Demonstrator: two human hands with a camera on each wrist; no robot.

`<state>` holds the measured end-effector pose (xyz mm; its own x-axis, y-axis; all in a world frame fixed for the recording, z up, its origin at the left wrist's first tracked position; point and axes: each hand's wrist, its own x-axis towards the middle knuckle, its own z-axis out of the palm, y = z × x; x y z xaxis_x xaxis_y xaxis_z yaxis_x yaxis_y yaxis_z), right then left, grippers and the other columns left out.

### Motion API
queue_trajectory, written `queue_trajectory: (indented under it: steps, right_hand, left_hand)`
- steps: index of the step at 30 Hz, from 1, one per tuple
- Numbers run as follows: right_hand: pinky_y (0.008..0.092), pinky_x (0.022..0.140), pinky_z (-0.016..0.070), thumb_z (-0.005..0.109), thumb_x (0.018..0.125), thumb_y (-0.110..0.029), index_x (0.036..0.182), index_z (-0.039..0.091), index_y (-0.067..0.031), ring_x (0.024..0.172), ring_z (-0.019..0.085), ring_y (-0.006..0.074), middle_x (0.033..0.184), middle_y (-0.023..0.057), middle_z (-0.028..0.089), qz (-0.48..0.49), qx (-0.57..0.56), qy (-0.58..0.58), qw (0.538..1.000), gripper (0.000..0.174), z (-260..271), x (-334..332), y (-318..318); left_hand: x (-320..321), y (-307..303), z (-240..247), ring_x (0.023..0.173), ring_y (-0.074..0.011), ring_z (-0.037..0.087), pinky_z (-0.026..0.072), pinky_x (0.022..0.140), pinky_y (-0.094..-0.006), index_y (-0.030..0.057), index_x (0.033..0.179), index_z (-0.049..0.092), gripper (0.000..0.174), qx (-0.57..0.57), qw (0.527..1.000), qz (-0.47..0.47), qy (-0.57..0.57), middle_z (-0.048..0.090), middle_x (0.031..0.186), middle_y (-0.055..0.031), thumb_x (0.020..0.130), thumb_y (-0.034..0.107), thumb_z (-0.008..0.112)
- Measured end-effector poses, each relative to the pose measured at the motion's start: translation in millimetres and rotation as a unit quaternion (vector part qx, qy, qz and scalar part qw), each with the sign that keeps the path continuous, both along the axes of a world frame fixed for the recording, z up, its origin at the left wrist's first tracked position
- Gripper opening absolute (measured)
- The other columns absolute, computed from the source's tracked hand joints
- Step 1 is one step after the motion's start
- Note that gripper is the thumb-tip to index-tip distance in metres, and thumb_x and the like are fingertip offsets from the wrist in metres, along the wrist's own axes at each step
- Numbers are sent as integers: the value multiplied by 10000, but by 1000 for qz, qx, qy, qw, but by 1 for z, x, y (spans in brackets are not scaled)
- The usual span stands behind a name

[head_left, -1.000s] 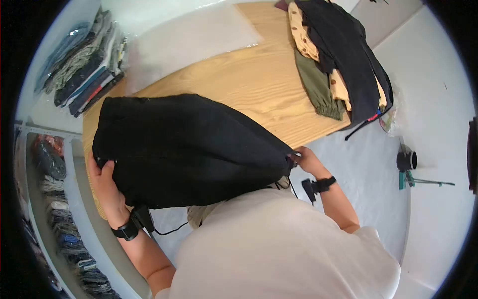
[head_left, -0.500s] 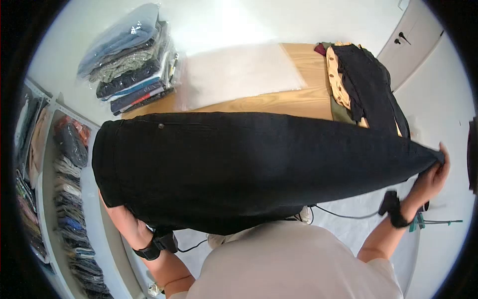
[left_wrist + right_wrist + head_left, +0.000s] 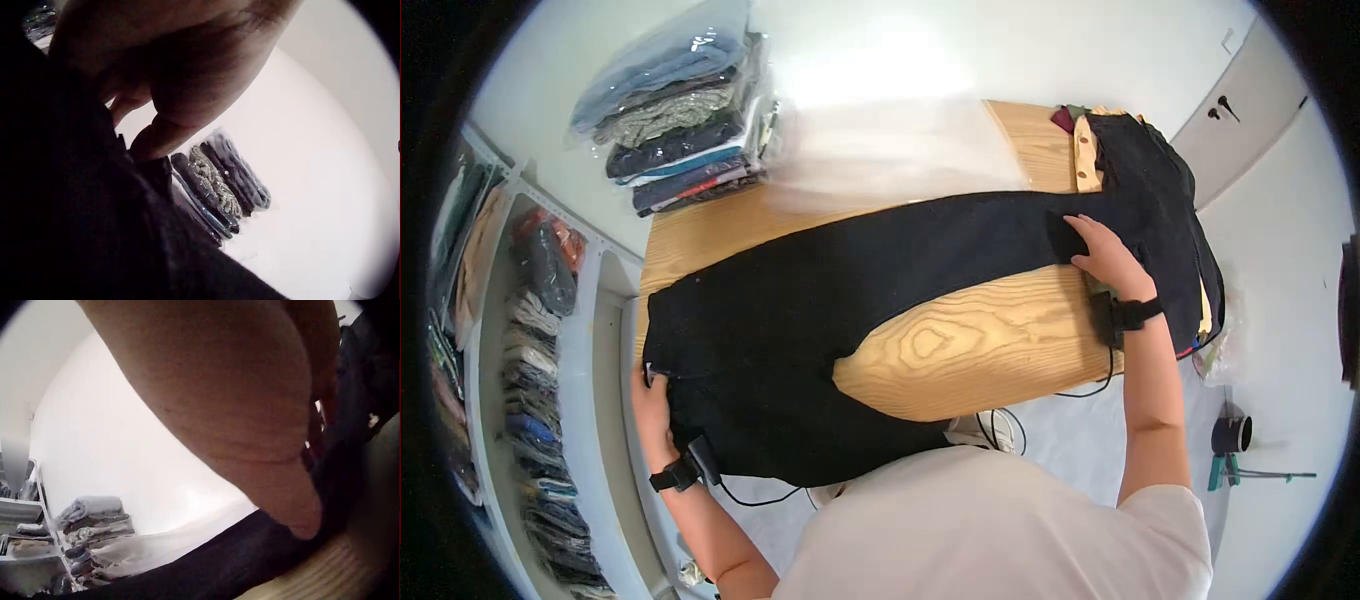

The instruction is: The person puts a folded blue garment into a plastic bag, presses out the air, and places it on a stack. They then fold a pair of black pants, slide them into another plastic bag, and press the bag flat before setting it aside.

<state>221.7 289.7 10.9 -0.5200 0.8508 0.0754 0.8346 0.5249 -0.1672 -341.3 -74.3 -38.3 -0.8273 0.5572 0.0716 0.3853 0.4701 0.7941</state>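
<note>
Black trousers (image 3: 770, 330) lie across the wooden table (image 3: 960, 350), waist end at the left, one leg stretched to the right; the other part hangs over the front edge. At the waist end my left hand (image 3: 654, 415) pinches the cloth between thumb and fingers, and the left wrist view shows the thumb on the dark fabric (image 3: 125, 219). My right hand (image 3: 1112, 262) rests on the far end of the leg with its fingers extended; in the right wrist view the hand (image 3: 250, 412) is over the dark cloth, its fingertips partly hidden.
Clear plastic sheets (image 3: 900, 150) lie along the back of the table. Bagged folded clothes (image 3: 690, 120) are stacked at the back left. A clothes pile (image 3: 1165, 220) lies at the right end, touching the leg. Shelves (image 3: 605, 400) with packed garments stand at the left.
The trousers, earlier bunched and then held stretched out, are lowered onto the table. My right hand went out to the right, then came back inward and straightened its fingers on the leg.
</note>
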Motion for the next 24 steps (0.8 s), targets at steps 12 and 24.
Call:
queue_trajectory:
  steps: [12,24]
  right_hand:
    - [328,848,477,614,803,-111,1134,599,-24,974,617,252,1071,151,639,-194,34,221,955,342,4,138,3]
    - [337,594,511,730,735,-354,1083,604,46,659,649,233,798,173,661,-362,-53,220,904,545,-5,104,91]
  left_hand:
    - [36,37,59,1308,-345,334,252,1084,-415,88,1301,482,473,-148,949,-161,228,375,1405,-204,838,84,577]
    - [62,52,50,1384,-430,125,193,1107,-445,169,1412,357,612,-326,897,-287,81,161,1496,-246,858,262,601]
